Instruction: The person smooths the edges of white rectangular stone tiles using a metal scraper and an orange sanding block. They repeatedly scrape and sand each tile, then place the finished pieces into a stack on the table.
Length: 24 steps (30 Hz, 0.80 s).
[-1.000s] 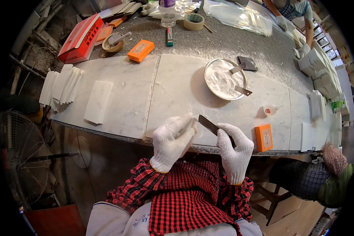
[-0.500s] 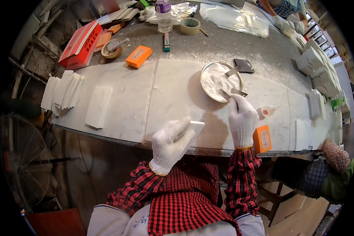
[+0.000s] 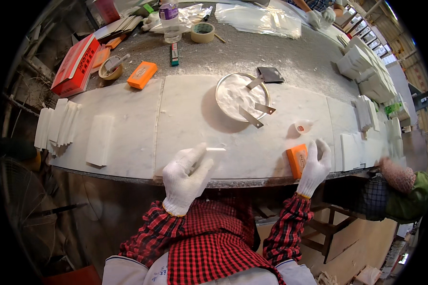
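Note:
My left hand [image 3: 185,178], in a white knit glove, is closed on a thin white slab [image 3: 216,149], its end showing past the fingertips. On the right, my gloved right hand [image 3: 315,166] has its thumb and fingers apart, with nothing seen between them. Right beside it lies an orange box [image 3: 296,160]; whether they touch I cannot tell. Farther off stands a round metal bowl [image 3: 217,95] of white paste. A scraper blade [image 3: 250,117] leans over its near rim, with two more metal blades in the paste. A small whitish bottle [image 3: 303,126] lies beyond the orange box.
White slabs [image 3: 57,124] stand in a row at left, beside a flat slab [image 3: 100,140]. More white stacks [image 3: 366,71] line the right. Tape [image 3: 202,33], a plastic bottle [image 3: 170,23] and a red box [image 3: 75,64] are behind. Co-workers' hands show at far right.
My right hand has let go of a scraper at the bowl and moved right and nearer, beside the orange box. My left hand keeps the slab, now turned more edge-on. The view has shifted.

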Motion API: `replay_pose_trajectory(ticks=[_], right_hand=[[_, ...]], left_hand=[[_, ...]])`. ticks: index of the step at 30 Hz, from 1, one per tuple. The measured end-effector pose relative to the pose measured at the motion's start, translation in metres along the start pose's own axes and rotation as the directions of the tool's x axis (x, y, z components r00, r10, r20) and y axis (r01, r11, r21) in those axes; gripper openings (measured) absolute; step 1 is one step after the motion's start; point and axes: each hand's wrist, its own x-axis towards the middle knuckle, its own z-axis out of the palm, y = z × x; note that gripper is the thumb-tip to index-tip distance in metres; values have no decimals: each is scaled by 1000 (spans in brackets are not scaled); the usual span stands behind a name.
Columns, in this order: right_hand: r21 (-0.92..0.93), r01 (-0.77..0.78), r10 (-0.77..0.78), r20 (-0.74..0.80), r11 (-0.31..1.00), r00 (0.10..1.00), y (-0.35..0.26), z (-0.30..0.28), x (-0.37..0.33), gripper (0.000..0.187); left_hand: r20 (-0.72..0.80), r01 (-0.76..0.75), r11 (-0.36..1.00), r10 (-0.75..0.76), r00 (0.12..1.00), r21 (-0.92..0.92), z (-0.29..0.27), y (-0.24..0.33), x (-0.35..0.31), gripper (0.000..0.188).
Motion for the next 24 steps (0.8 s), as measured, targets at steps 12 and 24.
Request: replay_pose_trajectory(ticks=[12,24], right_hand=[[193,-71,-57,585,979,809,7,-3,33,24],[8,-436,122,955,900,269,-98,-18,-72,35]], left_hand=[[-1,0,1000,0,1000,-8,0,8,-3,37],[0,-65,998,65,998,2,6,5,-5,57]])
